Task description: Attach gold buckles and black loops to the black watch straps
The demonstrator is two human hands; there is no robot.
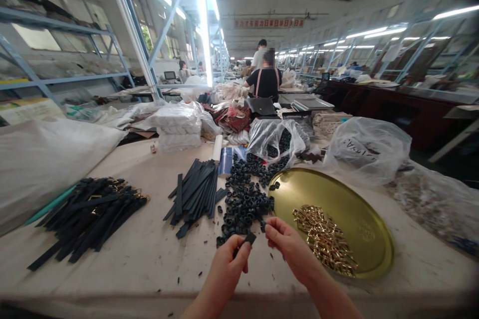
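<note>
My left hand (229, 265) is closed on a dark strap (250, 239), whose end sticks out past the thumb. Just to its right, my right hand (281, 239) pinches a small black loop (263, 225) at the fingertips. Beyond both hands lies a heap of black loops (245, 204). Flat dark strips (196, 192) are piled left of the heap. A round golden tray (368, 224) at the right holds a pile of gold buckles (327, 241).
At the left lie dark straps with gold buckles (93, 209) on the pale tabletop (149, 264). Plastic bags (368, 147) stand behind the tray. A white sheet (45, 159) covers the left side. A person (266, 82) sits farther off, facing away.
</note>
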